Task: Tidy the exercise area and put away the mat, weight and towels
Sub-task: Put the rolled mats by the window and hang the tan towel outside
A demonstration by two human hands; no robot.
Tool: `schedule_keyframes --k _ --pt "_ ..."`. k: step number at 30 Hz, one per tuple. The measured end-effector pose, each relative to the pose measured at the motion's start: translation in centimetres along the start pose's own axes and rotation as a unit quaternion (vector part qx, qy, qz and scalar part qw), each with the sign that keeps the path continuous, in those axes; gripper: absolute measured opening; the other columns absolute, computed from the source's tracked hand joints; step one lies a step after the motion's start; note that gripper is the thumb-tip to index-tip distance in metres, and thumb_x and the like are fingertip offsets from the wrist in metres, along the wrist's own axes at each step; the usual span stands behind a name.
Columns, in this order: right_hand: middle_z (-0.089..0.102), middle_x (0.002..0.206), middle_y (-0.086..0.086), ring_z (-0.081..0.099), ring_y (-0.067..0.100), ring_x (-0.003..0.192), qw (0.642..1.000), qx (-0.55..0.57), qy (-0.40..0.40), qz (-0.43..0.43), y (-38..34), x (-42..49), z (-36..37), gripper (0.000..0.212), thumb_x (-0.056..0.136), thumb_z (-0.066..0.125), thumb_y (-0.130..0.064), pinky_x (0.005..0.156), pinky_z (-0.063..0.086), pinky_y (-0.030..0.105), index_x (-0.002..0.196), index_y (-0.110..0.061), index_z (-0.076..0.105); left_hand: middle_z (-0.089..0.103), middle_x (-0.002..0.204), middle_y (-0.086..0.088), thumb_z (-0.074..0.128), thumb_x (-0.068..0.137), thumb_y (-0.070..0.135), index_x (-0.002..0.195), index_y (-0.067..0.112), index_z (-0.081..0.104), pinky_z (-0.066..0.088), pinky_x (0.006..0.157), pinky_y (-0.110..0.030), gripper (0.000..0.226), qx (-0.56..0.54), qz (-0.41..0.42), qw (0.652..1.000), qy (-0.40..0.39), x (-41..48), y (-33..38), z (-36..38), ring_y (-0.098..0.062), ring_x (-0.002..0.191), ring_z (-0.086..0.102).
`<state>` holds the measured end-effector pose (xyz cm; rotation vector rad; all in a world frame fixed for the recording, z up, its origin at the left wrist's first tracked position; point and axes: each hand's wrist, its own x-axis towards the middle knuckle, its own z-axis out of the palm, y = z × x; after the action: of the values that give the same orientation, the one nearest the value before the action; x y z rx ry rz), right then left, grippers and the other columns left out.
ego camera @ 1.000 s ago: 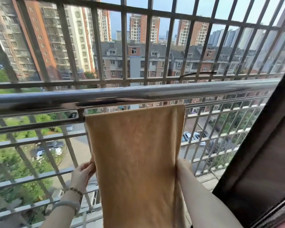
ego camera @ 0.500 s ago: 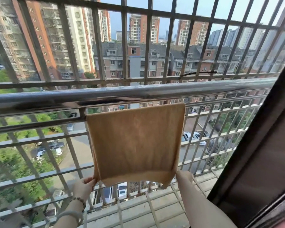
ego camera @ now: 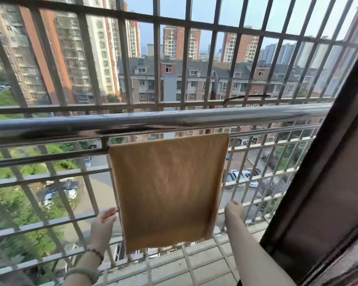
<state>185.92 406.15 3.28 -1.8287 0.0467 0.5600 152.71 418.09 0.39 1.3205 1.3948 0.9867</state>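
A tan towel [ego camera: 167, 188] hangs flat over a thin bar of the balcony railing [ego camera: 50, 155], just under the thick steel handrail [ego camera: 174, 120]. My left hand [ego camera: 103, 221] is at the towel's left edge, palm showing and fingers relaxed, fingertips close to the cloth. Beside the right edge is my right hand [ego camera: 234, 209], a small gap away from the towel; its fingers bend away from view and hold nothing that I can see. No mat or weight is in view.
A barred metal cage [ego camera: 186, 58] closes off the balcony above and below the handrail. A dark window frame [ego camera: 322, 172] runs diagonally on the right. Below the towel lies a concrete ledge under a metal grid [ego camera: 194, 263]. Buildings and parked cars are far below.
Both hands held the towel's lower corners half a second ago. They have let go and moved up beside its edges, and the towel now hangs straight.
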Motion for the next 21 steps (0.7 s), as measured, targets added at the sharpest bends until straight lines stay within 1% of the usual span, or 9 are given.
schedule_keyframes --k 2,4,5,7,11,13,16,19,21 --pt "0.058 0.098 0.007 0.053 0.024 0.088 0.992 0.106 -0.004 -0.069 -3.9 -0.4 0.4 0.025 0.092 0.049 -0.011 0.079 0.04 0.029 0.113 -0.004 0.061 0.064 0.106 -0.012 0.053 0.095 0.013 0.112 0.009 0.061 0.049 0.088 -0.039 0.02 -0.072 0.077 0.993 0.05 0.0 5.1 -0.2 -0.026 0.099 0.058" --pt "0.06 0.1 0.002 0.055 0.02 0.095 0.977 0.168 -0.017 -0.132 -8.6 -1.8 0.4 0.022 0.093 0.054 -0.019 0.084 0.043 0.029 0.111 -0.009 0.061 0.065 0.099 -0.009 0.055 0.094 0.021 0.11 0.009 0.062 0.049 0.079 -0.029 0.021 -0.117 0.145 0.98 0.066 -0.4 9.5 -0.1 -0.021 0.091 0.058" --pt "0.061 0.098 -0.001 0.057 0.018 0.096 0.966 0.205 -0.035 -0.152 -10.4 -2.5 0.4 0.021 0.092 0.057 -0.022 0.086 0.044 0.03 0.11 -0.011 0.061 0.064 0.098 -0.006 0.057 0.093 0.024 0.11 0.008 0.062 0.048 0.077 -0.024 0.024 -0.12 0.167 0.976 0.076 -0.6 10.9 0.1 -0.018 0.089 0.058" --pt "0.061 0.091 -0.006 0.058 0.01 0.089 0.948 0.248 -0.071 -0.186 -12.5 -3.1 0.5 0.023 0.09 0.063 -0.025 0.082 0.044 0.026 0.109 -0.012 0.062 0.063 0.097 -0.002 0.061 0.09 0.027 0.108 0.009 0.063 0.047 0.078 -0.024 0.026 -0.098 0.197 0.97 0.103 -1.3 12.9 0.2 -0.016 0.089 0.058" --pt "0.064 0.095 -0.004 0.058 0.005 0.08 0.946 0.213 -0.123 -0.21 -14.2 -3.5 0.7 0.029 0.084 0.07 -0.022 0.074 0.043 0.02 0.11 -0.014 0.062 0.066 0.095 -0.003 0.07 0.083 0.021 0.103 0.006 0.067 0.049 0.081 -0.032 0.024 -0.074 0.221 0.961 0.148 -1.6 13.5 0.6 -0.019 0.088 0.06" --pt "0.065 0.094 -0.002 0.058 0.005 0.078 0.949 0.196 -0.128 -0.211 -13.9 -3.2 0.9 0.024 0.082 0.072 -0.016 0.069 0.043 0.018 0.104 -0.013 0.063 0.066 0.092 -0.004 0.071 0.082 0.017 0.101 0.003 0.068 0.052 0.082 -0.036 0.024 -0.064 0.224 0.96 0.158 -1.6 13.3 0.5 -0.021 0.087 0.062" --pt "0.066 0.093 0.004 0.061 0.018 0.086 0.95 0.195 -0.107 -0.218 -13.5 -2.9 1.2 0.013 0.084 0.068 -0.012 0.08 0.045 0.026 0.097 -0.011 0.064 0.068 0.089 -0.01 0.071 0.081 0.013 0.096 0.0 0.07 0.053 0.081 -0.044 0.02 -0.021 0.269 0.945 0.184 -1.4 13.4 0.1 -0.025 0.082 0.061" --pt "0.066 0.097 0.005 0.059 0.019 0.092 0.947 0.21 -0.072 -0.232 -14.3 -2.8 1.2 0.012 0.09 0.061 -0.018 0.085 0.047 0.029 0.099 -0.011 0.066 0.069 0.087 -0.015 0.071 0.081 0.01 0.094 -0.003 0.07 0.048 0.072 -0.037 0.018 0.033 0.329 0.919 0.216 -1.3 14.2 -0.5 -0.024 0.075 0.057" --pt "0.066 0.093 0.002 0.059 0.018 0.092 0.944 0.215 -0.048 -0.245 -15.3 -2.6 1.1 0.012 0.091 0.06 -0.022 0.088 0.048 0.031 0.096 -0.014 0.066 0.068 0.086 -0.009 0.07 0.083 0.012 0.095 0.0 0.071 0.045 0.071 -0.034 0.017 0.03 0.34 0.913 0.225 -1.1 15.1 -0.9 -0.023 0.074 0.055"
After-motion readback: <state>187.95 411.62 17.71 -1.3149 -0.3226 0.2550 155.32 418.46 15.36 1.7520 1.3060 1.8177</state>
